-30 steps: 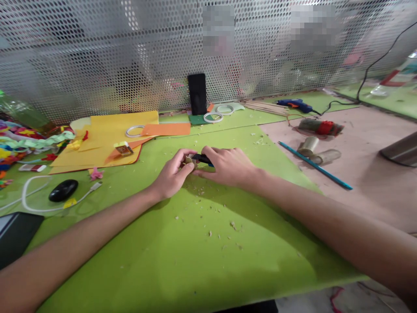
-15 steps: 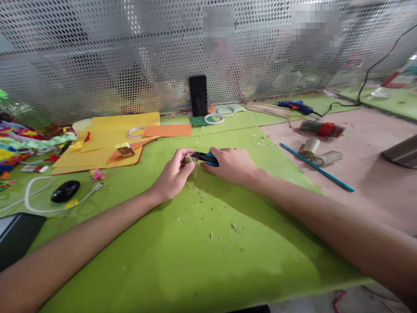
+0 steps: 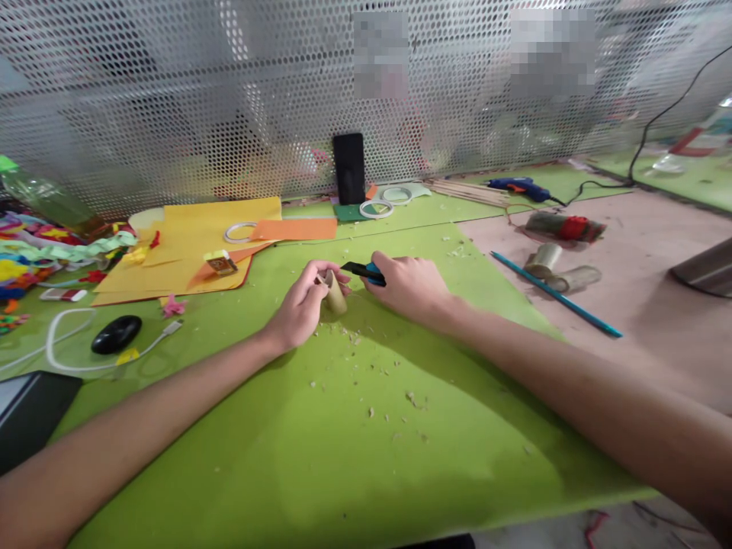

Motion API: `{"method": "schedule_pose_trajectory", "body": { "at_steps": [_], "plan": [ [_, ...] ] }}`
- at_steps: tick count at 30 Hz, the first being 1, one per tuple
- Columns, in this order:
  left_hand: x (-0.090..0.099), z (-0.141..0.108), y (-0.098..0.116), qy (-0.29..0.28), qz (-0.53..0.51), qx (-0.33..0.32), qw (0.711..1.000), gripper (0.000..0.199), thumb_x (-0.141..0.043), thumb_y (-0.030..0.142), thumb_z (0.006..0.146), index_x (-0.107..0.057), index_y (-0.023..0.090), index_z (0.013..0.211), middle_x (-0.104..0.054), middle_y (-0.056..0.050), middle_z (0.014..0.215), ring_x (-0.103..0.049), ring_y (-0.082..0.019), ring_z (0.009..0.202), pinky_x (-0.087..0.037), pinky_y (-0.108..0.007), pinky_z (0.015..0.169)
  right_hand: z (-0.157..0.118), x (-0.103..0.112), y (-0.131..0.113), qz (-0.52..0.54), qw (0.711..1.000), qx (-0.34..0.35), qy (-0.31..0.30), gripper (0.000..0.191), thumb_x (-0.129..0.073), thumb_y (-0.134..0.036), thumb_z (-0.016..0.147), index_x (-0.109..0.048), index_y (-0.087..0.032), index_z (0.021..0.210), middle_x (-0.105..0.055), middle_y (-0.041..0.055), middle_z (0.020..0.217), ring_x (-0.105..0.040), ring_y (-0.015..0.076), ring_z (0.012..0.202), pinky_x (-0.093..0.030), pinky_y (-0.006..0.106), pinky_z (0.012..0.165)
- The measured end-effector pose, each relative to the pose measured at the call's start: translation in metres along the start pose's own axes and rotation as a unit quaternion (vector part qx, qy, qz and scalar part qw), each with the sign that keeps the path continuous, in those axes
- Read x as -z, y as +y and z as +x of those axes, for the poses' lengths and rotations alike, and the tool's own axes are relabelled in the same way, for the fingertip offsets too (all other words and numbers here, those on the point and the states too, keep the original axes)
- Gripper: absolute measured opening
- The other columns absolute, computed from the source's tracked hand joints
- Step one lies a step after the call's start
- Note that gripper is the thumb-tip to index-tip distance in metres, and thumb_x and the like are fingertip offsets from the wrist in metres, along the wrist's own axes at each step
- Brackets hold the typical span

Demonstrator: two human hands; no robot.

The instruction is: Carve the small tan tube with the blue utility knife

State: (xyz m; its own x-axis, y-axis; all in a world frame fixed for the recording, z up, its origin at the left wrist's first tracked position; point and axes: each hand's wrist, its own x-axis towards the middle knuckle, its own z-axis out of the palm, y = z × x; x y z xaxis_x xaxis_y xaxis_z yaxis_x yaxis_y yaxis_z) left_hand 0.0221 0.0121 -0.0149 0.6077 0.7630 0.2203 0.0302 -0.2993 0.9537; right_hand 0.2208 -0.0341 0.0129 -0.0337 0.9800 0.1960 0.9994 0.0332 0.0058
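Note:
In the middle of the green tabletop, my left hand grips a short bamboo tube that leans slightly, its rim facing up. My right hand is closed around a blue and black utility knife. The knife's blade points left toward the tube's rim and appears slightly apart from it. Pale shavings lie scattered below my hands.
Yellow paper sheets and a small matchbox-like box lie left. A phone leans on the perforated screen. On the right are a blue pencil, bamboo pieces and a glue gun. A black mouse sits left.
The knife blade has come away from the tube's rim. My left fingers have shifted on the tube, and more of its side now shows.

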Motion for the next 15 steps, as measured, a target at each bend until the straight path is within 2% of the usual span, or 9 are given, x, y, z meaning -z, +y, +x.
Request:
{"method": "schedule_pose_trajectory", "body": {
  "at_steps": [4, 8, 12, 15],
  "plan": [
    [0.0011, 0.0007, -0.0029, -0.001, -0.013, 0.009, 1.000, 0.031, -0.035, 0.025, 0.093, -0.040, 0.019, 0.123, -0.062, -0.010, 0.110, -0.062, -0.019, 0.095, -0.050, -0.041, 0.088, -0.0006, -0.0033, -0.0010, -0.011, 1.000, 0.024, -0.004, 0.029, -0.041, -0.045, 0.088, -0.055, -0.023, 0.100, -0.070, 0.0041, 0.077, -0.058, 0.0187, 0.057, -0.020, 0.028, 0.047],
    [0.0017, 0.0010, -0.0029, -0.008, -0.035, 0.010, 0.999, 0.032, -0.036, 0.026, 0.092, -0.040, 0.019, 0.123, -0.061, -0.009, 0.109, -0.062, -0.020, 0.093, -0.052, -0.041, 0.085, -0.0015, -0.0020, -0.0021, 0.011, 1.000, 0.000, 0.025, 0.031, -0.039, -0.049, 0.089, -0.054, -0.023, 0.099, -0.069, 0.0025, 0.077, -0.055, 0.0169, 0.056, -0.018, 0.028, 0.047],
    [0.0020, 0.0017, -0.0029, -0.006, -0.037, 0.001, 0.999, 0.032, -0.037, 0.027, 0.092, -0.042, 0.018, 0.123, -0.061, -0.010, 0.110, -0.061, -0.020, 0.095, -0.050, -0.042, 0.088, -0.0035, 0.0010, -0.0042, 0.048, 0.996, 0.002, 0.071, 0.035, -0.038, -0.051, 0.090, -0.053, -0.022, 0.103, -0.068, 0.0024, 0.088, -0.054, 0.0149, 0.061, -0.019, 0.028, 0.048],
    [0.0023, 0.0022, -0.0039, 0.008, -0.024, -0.003, 1.000, 0.033, -0.040, 0.031, 0.093, -0.044, 0.019, 0.123, -0.060, -0.009, 0.112, -0.062, -0.020, 0.094, -0.049, -0.041, 0.090, -0.0053, 0.0016, -0.0045, 0.067, 0.993, 0.041, 0.087, 0.030, -0.041, -0.044, 0.089, -0.054, -0.022, 0.105, -0.066, 0.0034, 0.095, -0.055, 0.0151, 0.072, -0.021, 0.027, 0.050]
  ]
}}
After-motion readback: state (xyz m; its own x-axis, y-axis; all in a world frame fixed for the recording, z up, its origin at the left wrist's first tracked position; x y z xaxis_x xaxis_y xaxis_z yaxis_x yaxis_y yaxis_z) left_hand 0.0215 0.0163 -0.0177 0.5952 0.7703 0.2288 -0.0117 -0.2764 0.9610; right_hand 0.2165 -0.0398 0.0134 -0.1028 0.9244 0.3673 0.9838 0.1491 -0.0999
